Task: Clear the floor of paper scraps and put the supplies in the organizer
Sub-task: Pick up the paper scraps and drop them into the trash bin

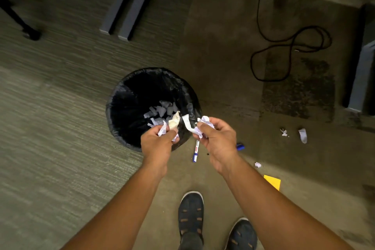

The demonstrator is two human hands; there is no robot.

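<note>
Both hands hold crumpled white paper scraps at the near rim of a black-lined trash bin (121, 95). My left hand (157, 144) grips scraps (172, 123) over the bin's edge. My right hand (218, 138) grips another wad of scraps (192, 126) just right of the rim. More torn scraps (162, 110) lie inside the bin. On the floor lie a blue-capped white marker (196, 151), a small blue object (240, 146) partly behind my right hand, and loose scraps (302, 135), (284, 132), (257, 164).
A yellow sticky pad (273, 181) lies on the floor at the right. A black cable (288, 46) loops on the carpet beyond. Desk legs (123, 6) stand at the back, a chair base (30, 33) at the far left. My shoes (190, 215) are below.
</note>
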